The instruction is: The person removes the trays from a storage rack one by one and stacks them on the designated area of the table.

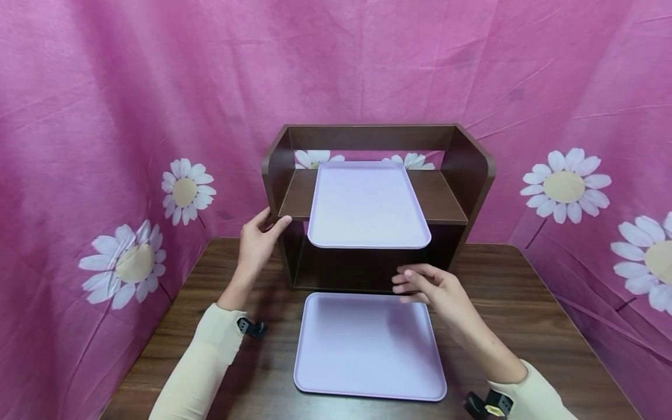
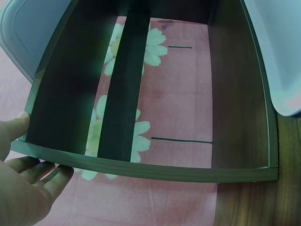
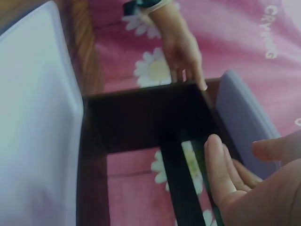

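A dark brown two-tier wooden shelf (image 1: 362, 137) stands at the back of the table. My left hand (image 1: 255, 242) grips its left side, the thumb at the front edge of the middle board and the fingers against the outer face of the side panel. One lilac tray (image 1: 367, 204) lies on the middle board, its near end jutting out past the front edge. A second lilac tray (image 1: 367, 350) lies flat on the table before the shelf. Holding nothing, my right hand (image 1: 433, 289) hovers in front of the lower compartment, over the second tray's far right corner, fingers loosely bent.
The wood-grain table (image 1: 525, 326) extends on both sides of the shelf and tray. A pink cloth (image 1: 367, 64) with large white daisies hangs behind and at both sides. Through the lower compartment's open back, the cloth (image 2: 181, 94) shows past a dark crossbar (image 2: 124, 84).
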### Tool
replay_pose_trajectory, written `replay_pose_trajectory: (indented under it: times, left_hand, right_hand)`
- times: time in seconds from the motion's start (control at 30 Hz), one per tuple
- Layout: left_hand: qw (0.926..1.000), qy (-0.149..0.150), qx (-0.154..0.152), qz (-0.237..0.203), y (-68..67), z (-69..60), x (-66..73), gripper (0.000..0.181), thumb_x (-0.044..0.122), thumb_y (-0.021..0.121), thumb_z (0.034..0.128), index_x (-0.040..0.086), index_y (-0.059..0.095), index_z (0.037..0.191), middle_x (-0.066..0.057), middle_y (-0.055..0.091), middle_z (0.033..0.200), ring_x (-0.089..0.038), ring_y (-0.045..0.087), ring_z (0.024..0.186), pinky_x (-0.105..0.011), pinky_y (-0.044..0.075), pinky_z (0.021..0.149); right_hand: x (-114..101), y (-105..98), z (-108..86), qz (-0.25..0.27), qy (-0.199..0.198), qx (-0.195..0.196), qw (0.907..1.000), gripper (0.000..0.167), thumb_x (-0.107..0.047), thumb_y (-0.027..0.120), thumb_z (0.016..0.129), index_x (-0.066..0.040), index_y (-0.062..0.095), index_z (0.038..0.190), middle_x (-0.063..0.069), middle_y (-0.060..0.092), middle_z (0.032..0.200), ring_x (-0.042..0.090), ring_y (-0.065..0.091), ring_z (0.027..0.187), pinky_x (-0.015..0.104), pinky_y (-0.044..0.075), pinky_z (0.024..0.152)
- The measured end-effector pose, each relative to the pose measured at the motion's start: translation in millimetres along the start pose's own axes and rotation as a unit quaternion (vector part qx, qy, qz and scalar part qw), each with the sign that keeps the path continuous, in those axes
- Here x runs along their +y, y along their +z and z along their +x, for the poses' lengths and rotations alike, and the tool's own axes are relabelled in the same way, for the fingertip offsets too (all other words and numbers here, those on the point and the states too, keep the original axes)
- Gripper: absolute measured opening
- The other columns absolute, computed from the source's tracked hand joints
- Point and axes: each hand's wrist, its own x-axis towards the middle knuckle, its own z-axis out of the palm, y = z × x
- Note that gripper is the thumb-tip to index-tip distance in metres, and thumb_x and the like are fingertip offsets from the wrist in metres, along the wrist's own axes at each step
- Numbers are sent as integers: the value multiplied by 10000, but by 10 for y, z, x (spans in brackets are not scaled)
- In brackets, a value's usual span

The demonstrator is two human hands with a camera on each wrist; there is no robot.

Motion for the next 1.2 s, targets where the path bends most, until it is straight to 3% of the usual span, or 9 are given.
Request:
replay_pose_trajectory:
  times: [0.17, 0.33, 0.6, 0.8, 0.97, 1.1, 1.2]
  left_hand:
    - [10000, 42, 10, 11, 5, 6, 7, 522, 288, 825, 964, 88, 688, 1426, -189, 727, 1352, -250, 687, 1250, -348, 570, 1091]
    - [10000, 83, 31, -1, 11, -2, 17, 519, 261, 824, 965, 75, 683, 1428, -195, 725, 1354, -262, 689, 1249, -397, 562, 1102]
    - [10000, -22, 17, -63, 12, -14, 5, 515, 273, 818, 970, 93, 683, 1433, -188, 726, 1356, -251, 685, 1258, -357, 564, 1102]
    - [9999, 13, -29, -162, 17, -20, 12, 515, 283, 813, 974, 95, 682, 1434, -189, 725, 1356, -251, 683, 1266, -223, 569, 1055]
    - [9997, 62, 2, -252, 28, -18, 2, 512, 247, 820, 969, 78, 681, 1431, -204, 728, 1344, -266, 693, 1251, -114, 566, 954]
    - [9996, 98, 16, -263, 37, -14, -5, 506, 232, 821, 967, 70, 683, 1426, -216, 732, 1328, -272, 696, 1243, -92, 562, 922]
    - [9996, 112, 34, -261, 38, -11, -9, 499, 229, 820, 968, 70, 686, 1421, -218, 734, 1323, -273, 696, 1242, -89, 561, 921]
  right_hand:
    - [-194, 74, 35, 735, 160, -263, 9968, 534, -269, 589, 1113, 136, 464, 1438, 112, 758, 1286, 174, 762, 1137, 300, 614, 1020]
    - [-314, 145, 91, 1479, 218, -558, 9872, 341, -233, 558, 1122, 44, 483, 1308, 153, 727, 1339, 214, 734, 1215, 312, 573, 1095]
    - [-350, 290, 197, 2398, -76, -842, 9671, 213, -151, 515, 1133, -33, 596, 1290, 105, 738, 1305, 261, 671, 1323, 386, 509, 1183]
    - [-409, 417, 248, 3136, -188, -670, 9470, 230, -124, 526, 1128, -35, 697, 1254, 100, 768, 1243, 317, 678, 1314, 423, 499, 1190]
    - [-443, 509, 269, 3536, -29, -178, 9352, 225, -86, 560, 1110, -34, 609, 1323, 43, 771, 1194, 219, 719, 1227, 401, 529, 1157]
    - [-449, 557, 273, 3629, 26, 226, 9316, 260, -31, 537, 1103, -55, 529, 1362, 3, 732, 1212, 157, 700, 1219, 373, 531, 1155]
    - [-448, 572, 273, 3805, -16, 425, 9238, 280, -14, 497, 1103, -51, 509, 1381, 7, 714, 1230, 165, 683, 1242, 373, 525, 1163]
